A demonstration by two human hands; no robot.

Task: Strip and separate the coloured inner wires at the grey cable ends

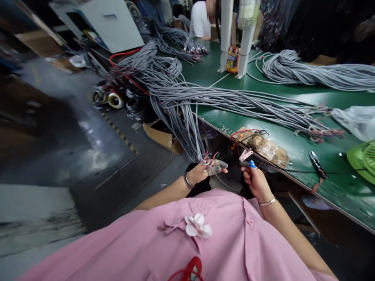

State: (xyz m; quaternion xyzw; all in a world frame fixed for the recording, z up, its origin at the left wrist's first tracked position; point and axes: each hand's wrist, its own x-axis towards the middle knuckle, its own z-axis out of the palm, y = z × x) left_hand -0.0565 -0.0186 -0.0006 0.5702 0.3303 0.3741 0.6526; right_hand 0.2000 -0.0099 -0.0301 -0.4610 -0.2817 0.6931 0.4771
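Note:
My left hand (pixel 202 173), with grey covers on some fingers, holds the end of a grey cable; thin coloured wires (pixel 213 156) fan out above its fingers. Long grey cables (pixel 193 134) hang off the table's edge down to this hand. My right hand (pixel 255 182) is closed in a pinch, with blue on the thumb tip and a dark cover on a finger; whatever lies between the fingertips is too small to make out. Just above it, a pale pink clip (pixel 245 155) sits at the table edge, by a plastic-wrapped brown block (pixel 263 146) with red and black leads.
Bundled grey cables (pixel 234 99) stretch across the green table (pixel 295 156). Cutters (pixel 317 164), a green fan (pixel 363 160) and a clear plastic bag (pixel 356 121) lie to the right. A cardboard box (pixel 164 136) stands below the edge. Another person (pixel 200 19) is at the back.

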